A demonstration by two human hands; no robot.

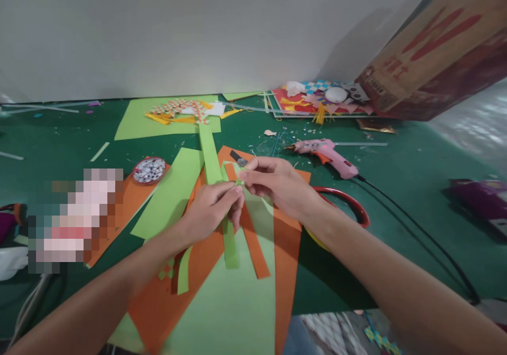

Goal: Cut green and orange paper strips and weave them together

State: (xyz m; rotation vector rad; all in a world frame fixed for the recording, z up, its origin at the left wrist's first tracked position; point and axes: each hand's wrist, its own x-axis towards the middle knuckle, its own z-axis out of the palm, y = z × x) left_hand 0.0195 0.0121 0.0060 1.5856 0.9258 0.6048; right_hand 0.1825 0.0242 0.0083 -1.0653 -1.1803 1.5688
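Observation:
My left hand (pixel 214 204) is closed, its thumb and fingers pinching a narrow green paper strip (pixel 230 246) that hangs down below them. My right hand (pixel 277 183) also pinches, with thumb and forefinger meeting at the small crossing of paper strips beside the left fingertips. An orange paper strip (pixel 255 244) runs from this crossing down to the right. Another long green strip (pixel 209 154) extends up and away from the left hand. Beneath both hands lie light green sheets (pixel 237 313) and an orange sheet (pixel 285 270). The fingers partly hide the crossing.
A pink glue gun (pixel 327 151) with a black cord rests on the right. A red curved handle (pixel 362 207) lies under the right forearm. Left are a round container of googly eyes (pixel 149 170) and a pixelated object (pixel 79 217). A paper bag (pixel 439 48) leans at back right.

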